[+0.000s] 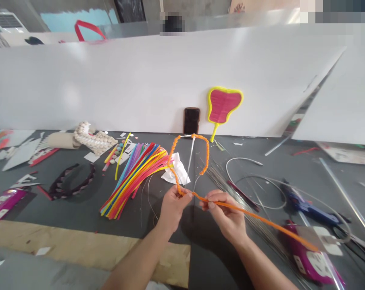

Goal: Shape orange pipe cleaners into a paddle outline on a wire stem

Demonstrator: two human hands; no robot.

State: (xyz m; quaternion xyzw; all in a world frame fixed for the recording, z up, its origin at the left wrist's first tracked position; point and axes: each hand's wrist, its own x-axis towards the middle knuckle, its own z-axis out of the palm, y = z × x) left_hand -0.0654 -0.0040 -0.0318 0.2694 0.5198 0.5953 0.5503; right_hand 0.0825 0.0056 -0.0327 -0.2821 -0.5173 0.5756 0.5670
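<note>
My left hand (174, 203) pinches the lower end of a wire frame (206, 151), most of whose outline is wrapped in twisted orange pipe cleaner. A stretch of bare wire shows at its lower right, and a pale straight piece runs down its middle. Just to the right, my right hand (226, 211) grips a straight orange pipe cleaner (270, 222) between thumb and fingers. Its long free end slants down to the right, while the near end meets the frame by my left fingertips. Behind the frame lie a crumpled white tissue (176, 171) and a bundle of coloured pipe cleaners (134, 177).
A phone (191, 120) and a yellow-edged pink fan shape (224, 105) lean against the white partition (124, 88). Loose wires (245, 213), a blue glue gun (312, 209) and a purple packet (312, 257) lie right. A dark braided headband (73, 181) rests left.
</note>
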